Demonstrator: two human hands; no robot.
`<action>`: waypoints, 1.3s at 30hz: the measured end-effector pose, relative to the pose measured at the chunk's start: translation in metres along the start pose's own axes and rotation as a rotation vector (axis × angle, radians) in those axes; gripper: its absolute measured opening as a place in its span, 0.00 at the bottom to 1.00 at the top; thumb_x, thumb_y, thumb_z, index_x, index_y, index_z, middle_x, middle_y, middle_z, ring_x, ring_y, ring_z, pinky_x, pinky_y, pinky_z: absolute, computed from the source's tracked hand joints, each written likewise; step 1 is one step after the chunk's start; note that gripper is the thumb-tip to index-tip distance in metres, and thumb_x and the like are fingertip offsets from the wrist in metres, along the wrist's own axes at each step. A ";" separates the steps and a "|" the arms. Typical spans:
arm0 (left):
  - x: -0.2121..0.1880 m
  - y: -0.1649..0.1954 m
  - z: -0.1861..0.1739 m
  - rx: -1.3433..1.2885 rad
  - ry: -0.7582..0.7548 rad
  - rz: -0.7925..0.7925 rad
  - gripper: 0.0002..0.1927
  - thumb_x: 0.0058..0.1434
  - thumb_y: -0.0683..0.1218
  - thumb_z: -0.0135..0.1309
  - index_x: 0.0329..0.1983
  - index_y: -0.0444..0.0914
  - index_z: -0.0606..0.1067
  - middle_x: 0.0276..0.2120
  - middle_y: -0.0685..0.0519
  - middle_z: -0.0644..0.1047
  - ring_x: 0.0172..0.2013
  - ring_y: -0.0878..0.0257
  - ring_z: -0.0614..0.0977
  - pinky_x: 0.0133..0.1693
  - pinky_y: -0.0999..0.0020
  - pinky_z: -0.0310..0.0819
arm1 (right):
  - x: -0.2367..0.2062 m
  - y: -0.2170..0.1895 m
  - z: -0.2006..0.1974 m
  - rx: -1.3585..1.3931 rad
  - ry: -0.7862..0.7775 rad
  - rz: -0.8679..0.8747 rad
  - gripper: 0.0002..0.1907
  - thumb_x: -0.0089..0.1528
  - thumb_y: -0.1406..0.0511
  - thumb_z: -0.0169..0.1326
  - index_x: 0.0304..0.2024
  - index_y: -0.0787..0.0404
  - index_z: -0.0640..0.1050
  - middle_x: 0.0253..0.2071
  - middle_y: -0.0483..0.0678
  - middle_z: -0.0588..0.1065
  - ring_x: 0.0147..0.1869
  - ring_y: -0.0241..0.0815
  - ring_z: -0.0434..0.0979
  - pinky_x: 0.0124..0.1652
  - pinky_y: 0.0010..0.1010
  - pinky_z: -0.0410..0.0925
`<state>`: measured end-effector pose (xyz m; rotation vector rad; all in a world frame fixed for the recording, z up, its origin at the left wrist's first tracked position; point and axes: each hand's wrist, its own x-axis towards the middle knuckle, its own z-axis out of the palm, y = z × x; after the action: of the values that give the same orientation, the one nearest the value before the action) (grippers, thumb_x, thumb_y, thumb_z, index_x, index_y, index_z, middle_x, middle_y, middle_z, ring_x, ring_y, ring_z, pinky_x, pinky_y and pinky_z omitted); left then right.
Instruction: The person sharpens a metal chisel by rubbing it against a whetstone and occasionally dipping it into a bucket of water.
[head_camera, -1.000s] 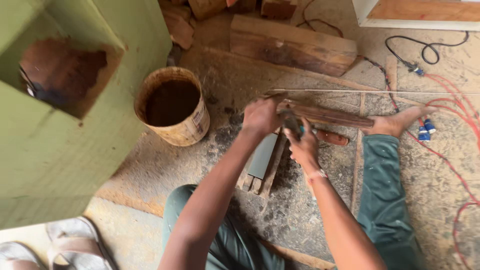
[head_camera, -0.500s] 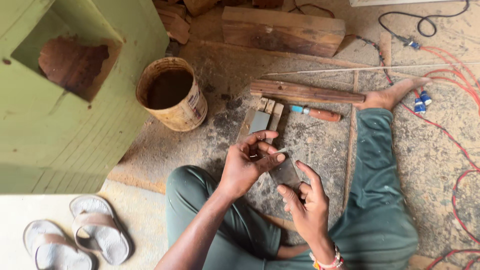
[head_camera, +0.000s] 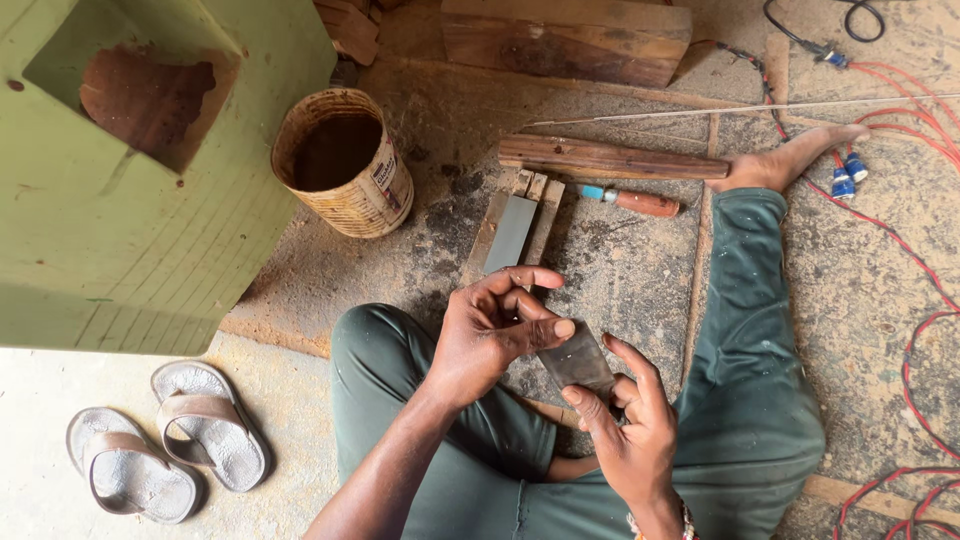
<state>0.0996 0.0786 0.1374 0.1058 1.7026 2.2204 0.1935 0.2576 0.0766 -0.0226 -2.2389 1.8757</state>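
Note:
I sit on the floor in green trousers. My right hand (head_camera: 625, 430) holds a flat grey metal blade (head_camera: 578, 362) by its lower end, in front of my lap. My left hand (head_camera: 495, 330) rests its thumb and fingertips on the blade's upper edge. Just beyond my hands a grey sharpening stone (head_camera: 510, 232) lies in a wooden holder on the floor. A tool with an orange-brown handle and blue collar (head_camera: 630, 200) lies to the right of the stone.
A rusty tin can (head_camera: 342, 165) stands left of the stone, beside a green wooden box (head_camera: 120, 240). A wooden bar (head_camera: 610, 160) and a thick timber block (head_camera: 565, 40) lie beyond. Red cables (head_camera: 915, 330) run at right. Two sandals (head_camera: 160, 440) lie at lower left.
My hands left the floor by the wooden bar and came back to my lap. The right hand now holds the blade and the left hand has closed onto its edge.

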 end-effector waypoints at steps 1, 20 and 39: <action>0.000 0.000 0.000 0.004 -0.004 -0.004 0.24 0.57 0.37 0.66 0.57 0.31 0.75 0.27 0.58 0.79 0.31 0.75 0.77 0.37 0.79 0.72 | -0.001 0.000 0.000 -0.005 0.000 0.009 0.33 0.59 0.69 0.62 0.65 0.69 0.66 0.25 0.46 0.80 0.25 0.28 0.75 0.27 0.18 0.67; 0.004 -0.009 0.008 -0.317 -0.090 -0.125 0.16 0.64 0.39 0.56 0.55 0.32 0.77 0.38 0.56 0.81 0.41 0.70 0.81 0.49 0.74 0.75 | -0.011 0.010 -0.002 0.004 0.043 -0.026 0.31 0.59 0.71 0.62 0.63 0.71 0.66 0.33 0.52 0.82 0.28 0.30 0.77 0.29 0.19 0.70; -0.004 -0.012 0.008 -0.580 -0.205 -0.259 0.21 0.60 0.36 0.52 0.58 0.31 0.74 0.43 0.54 0.78 0.47 0.68 0.79 0.57 0.69 0.73 | -0.015 0.017 -0.005 0.061 0.043 -0.049 0.32 0.60 0.72 0.62 0.64 0.72 0.65 0.36 0.54 0.82 0.31 0.32 0.79 0.31 0.20 0.72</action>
<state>0.1079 0.0873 0.1289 -0.0280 0.8656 2.3098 0.2068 0.2634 0.0589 0.0023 -2.1338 1.8985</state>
